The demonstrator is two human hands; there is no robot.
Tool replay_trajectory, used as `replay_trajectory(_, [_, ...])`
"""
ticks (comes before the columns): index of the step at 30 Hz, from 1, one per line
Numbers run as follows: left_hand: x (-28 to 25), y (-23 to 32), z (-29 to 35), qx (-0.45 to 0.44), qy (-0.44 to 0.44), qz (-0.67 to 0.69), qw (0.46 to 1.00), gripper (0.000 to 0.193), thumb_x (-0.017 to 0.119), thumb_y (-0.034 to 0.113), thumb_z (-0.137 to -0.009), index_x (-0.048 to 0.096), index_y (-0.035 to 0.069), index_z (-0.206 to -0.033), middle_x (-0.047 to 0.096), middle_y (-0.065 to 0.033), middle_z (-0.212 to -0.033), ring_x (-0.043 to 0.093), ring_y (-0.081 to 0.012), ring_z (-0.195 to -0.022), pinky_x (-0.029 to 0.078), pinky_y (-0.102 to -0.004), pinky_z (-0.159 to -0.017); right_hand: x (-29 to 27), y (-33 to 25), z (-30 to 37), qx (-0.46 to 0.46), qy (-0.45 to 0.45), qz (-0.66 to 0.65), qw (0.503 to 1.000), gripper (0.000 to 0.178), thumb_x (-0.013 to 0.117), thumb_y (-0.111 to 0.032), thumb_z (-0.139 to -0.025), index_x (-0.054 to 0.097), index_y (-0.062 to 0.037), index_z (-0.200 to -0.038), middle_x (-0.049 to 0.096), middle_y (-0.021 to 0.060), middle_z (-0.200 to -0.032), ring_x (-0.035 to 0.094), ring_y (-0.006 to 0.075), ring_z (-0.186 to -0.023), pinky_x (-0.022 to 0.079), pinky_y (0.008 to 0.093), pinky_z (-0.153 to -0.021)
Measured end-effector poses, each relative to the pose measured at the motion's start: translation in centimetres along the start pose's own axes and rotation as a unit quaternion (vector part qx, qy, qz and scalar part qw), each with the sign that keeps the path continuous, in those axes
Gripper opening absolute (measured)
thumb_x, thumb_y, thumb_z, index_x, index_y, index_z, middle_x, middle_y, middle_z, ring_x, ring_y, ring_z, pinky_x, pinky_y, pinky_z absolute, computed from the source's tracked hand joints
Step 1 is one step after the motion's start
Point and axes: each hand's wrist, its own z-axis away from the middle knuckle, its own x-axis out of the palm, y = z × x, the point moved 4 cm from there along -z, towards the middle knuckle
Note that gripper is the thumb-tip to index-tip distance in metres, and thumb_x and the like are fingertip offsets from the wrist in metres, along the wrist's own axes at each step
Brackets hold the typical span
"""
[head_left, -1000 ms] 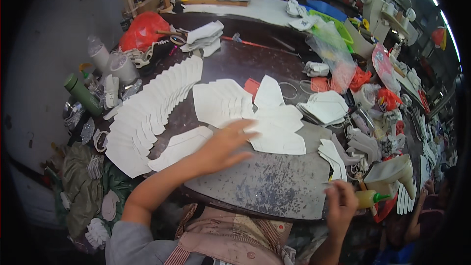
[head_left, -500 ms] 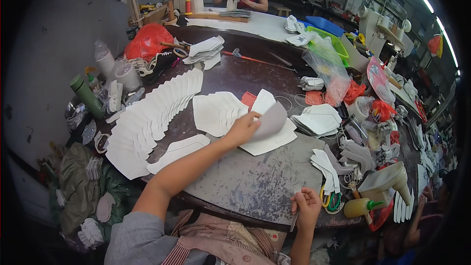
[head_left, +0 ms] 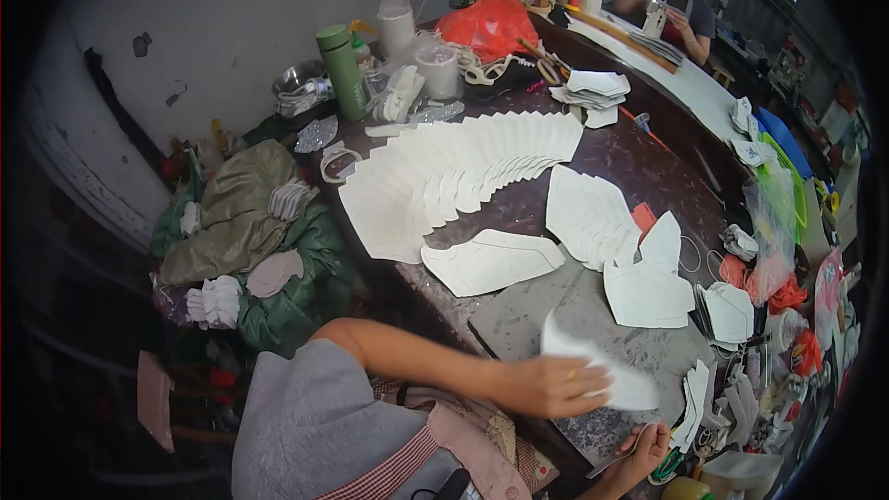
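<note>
Though blurry, a curved white piece (head_left: pixel 604 363) tight in left fingers (head_left: pixel 579 381) — slim tool (head_left: pixel 607 468) tight in right fingers (head_left: pixel 658 440).

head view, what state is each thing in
left hand, gripping a white cut piece
white cut piece, in hand, motion-blurred
right hand, closed on a thin silvery tool
row of white pieces, fanned, overlapping
green flask, upright, capped
red plastic bag, bunched up
grey board, flat, scuffed
</note>
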Motion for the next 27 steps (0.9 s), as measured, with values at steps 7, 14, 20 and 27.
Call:
replay_trajectory(7, [2.4, 0.7, 4.3, -0.086, -0.142, 0.123, 0.979, 0.066, 0.069, 0.038, -0.084, 0.050, -0.003, -0.132, 0.031, -0.0284, -0.154, 0.029, -0.0398, -0.146, 0.030, -0.0523, -0.116, 1.5, -2.0, 0.3, 0.027, 0.067, 0.072, 0.995, 0.007, 0.060, -0.005, -0.098, 0.057, 0.0004, -0.101, 0.060, 0.0062, -0.072, 0.048, 0.0105, -0.053, 0.039, 0.0244, -0.048])
replay_trajectory(14, [1.9, -2.2, 5.1, -0.148, -0.126, 0.085, 0.977, 0.086, 0.077, 0.052, -0.070, 0.053, -0.003, -0.132, 0.030, -0.0346, -0.151, 0.027, -0.0489, -0.142, 0.021, -0.0553, -0.119, 0.7, -1.6, -0.3, 0.009, 0.054, 0.134, 0.990, 0.015, 0.062, -0.015, -0.100, 0.056, -0.0025, -0.094, 0.057, 0.0054, -0.064, 0.046, 0.0110, -0.051, 0.035, 0.0252, -0.048])
replay_trajectory(20, [2.0, -1.7, 5.8, -0.137, -0.096, 0.072, 0.983, 0.084, 0.071, 0.055, -0.074, 0.053, -0.002, -0.132, 0.032, -0.0364, -0.150, 0.027, -0.0477, -0.144, 0.021, -0.0557, -0.119, 0.8, -1.7, -0.4, 0.020, 0.051, 0.157, 0.986, 0.018, 0.061, -0.017, -0.100, 0.056, -0.0019, -0.093, 0.055, 0.0059, -0.065, 0.047, 0.0125, -0.053, 0.036, 0.0273, -0.049])
replay_trajectory(27, [1.8, -2.1, 6.6, -0.129, -0.097, 0.101, 0.982, 0.067, 0.070, 0.052, -0.078, 0.062, -0.001, -0.119, 0.048, -0.0238, -0.142, 0.034, -0.0436, -0.141, 0.027, -0.0567, -0.116, 2.9, -2.5, 0.2, 0.016, 0.050, 0.145, 0.988, 0.024, 0.068, -0.018, -0.095, 0.060, 0.0033, -0.101, 0.055, 0.0077, -0.068, 0.048, 0.0150, -0.057, 0.039, 0.0303, -0.052])
